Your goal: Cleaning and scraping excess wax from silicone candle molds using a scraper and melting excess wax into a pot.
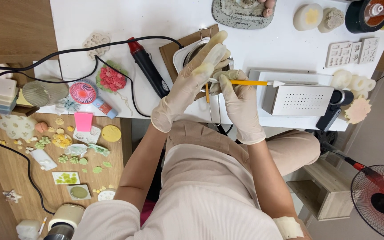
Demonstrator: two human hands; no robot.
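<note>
White worktop [263,40], frame centre: a yellow-handled tool [250,82] is pinched in the right hand [238,100]'s fingers; the left hand [192,82]'s fingers are extended, loosely spread.

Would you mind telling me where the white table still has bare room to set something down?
The white table is bare between the heat gun and the grey tray, and between that tray and the moulds. The wooden side table is crowded.
</note>
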